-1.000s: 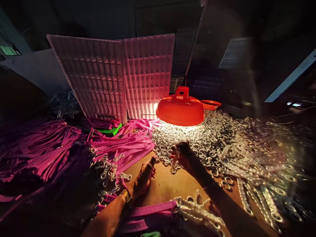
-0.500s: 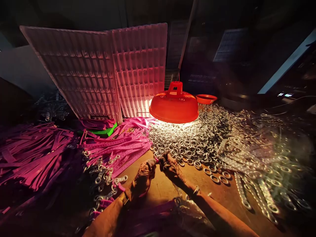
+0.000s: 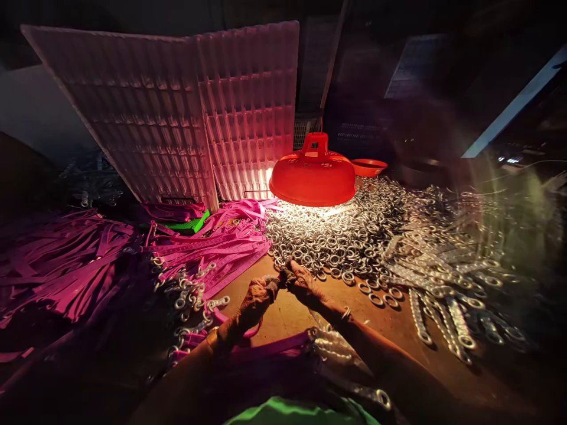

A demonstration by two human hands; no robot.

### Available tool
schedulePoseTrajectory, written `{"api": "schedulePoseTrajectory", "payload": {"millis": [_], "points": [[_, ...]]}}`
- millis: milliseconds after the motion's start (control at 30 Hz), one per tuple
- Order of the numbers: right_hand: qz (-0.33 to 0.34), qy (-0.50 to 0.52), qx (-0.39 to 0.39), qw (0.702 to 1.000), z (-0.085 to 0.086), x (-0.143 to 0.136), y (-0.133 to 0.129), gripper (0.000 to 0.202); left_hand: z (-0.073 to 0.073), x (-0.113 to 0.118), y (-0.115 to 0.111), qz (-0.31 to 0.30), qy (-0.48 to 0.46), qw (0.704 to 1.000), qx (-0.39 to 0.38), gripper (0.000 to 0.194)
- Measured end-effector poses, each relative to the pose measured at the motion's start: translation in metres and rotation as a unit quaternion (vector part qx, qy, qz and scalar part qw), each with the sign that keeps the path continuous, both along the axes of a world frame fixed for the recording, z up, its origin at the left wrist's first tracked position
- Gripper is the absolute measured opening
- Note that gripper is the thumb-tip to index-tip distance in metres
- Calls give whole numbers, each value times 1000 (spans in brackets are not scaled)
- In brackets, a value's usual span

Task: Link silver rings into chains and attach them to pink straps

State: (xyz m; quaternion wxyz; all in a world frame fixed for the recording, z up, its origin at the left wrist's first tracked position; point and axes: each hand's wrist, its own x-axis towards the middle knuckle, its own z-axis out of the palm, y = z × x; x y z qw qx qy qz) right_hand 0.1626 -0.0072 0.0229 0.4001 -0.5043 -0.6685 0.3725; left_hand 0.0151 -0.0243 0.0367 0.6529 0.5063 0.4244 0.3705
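My left hand (image 3: 260, 297) and my right hand (image 3: 303, 284) meet fingertip to fingertip above the wooden table (image 3: 283, 321). Both are closed, with dark wrappings on some fingers. A pink strap (image 3: 254, 332) hangs in a curve below my left hand, which grips it. What my right fingers pinch is hidden behind them. Just beyond the hands spreads a heap of silver metal rings (image 3: 336, 254). To the left lies a pile of pink straps (image 3: 230, 254), with metal ring-ended pieces (image 3: 188, 298) at their near ends.
A red lamp shade (image 3: 312, 180) hangs low over the rings. Ridged clear plastic panels (image 3: 168, 118) stand behind the straps, near a green tray (image 3: 195, 223). A red bowl (image 3: 369, 167) sits at the back. Clear ring-ended strips (image 3: 456, 319) lie right; more pink straps (image 3: 66, 265) lie far left.
The view has tilted down a little, so the scene sits higher and some green cloth shows at the bottom. The hands stay together; the pink bit between the fingertips is no longer visible.
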Motion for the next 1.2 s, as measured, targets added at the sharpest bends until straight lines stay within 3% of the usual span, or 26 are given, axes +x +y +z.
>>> {"api": "schedulePoseTrajectory", "payload": {"millis": [200, 300, 367, 500, 600, 733, 833, 967, 1067, 1200], "points": [[136, -22, -51, 989, 41, 0, -25, 34, 46, -15, -8, -28, 43, 995, -89, 33], [179, -95, 1, 979, 52, 7, -58, 35, 68, -25, -19, -60, 70, 989, -116, 31], [177, -129, 41, 975, 51, 13, -84, 37, 75, -30, -31, -101, 93, 984, -114, 28], [153, -191, 54, 968, 42, 18, -131, 33, 64, -34, -61, -179, 104, 971, -116, 31], [162, -235, 21, 958, 38, 14, -146, 20, 47, -33, -80, -196, 29, 965, -172, 41], [174, -173, -69, 967, 31, 6, -145, 17, 34, -33, -94, -197, -2, 968, -152, 44], [168, -88, -133, 973, 21, 5, -140, 24, 33, -30, -99, -146, -27, 980, -132, 41], [196, -54, -133, 970, 15, 4, -134, 17, 37, -24, -97, -129, -58, 976, -162, 43], [240, -48, -134, 960, 22, 2, -131, 9, 32, -24, -93, -140, -64, 971, -183, 44], [255, -141, -114, 950, 41, 0, -125, 11, 14, -26, -93, -151, -42, 974, -166, 46]]}}
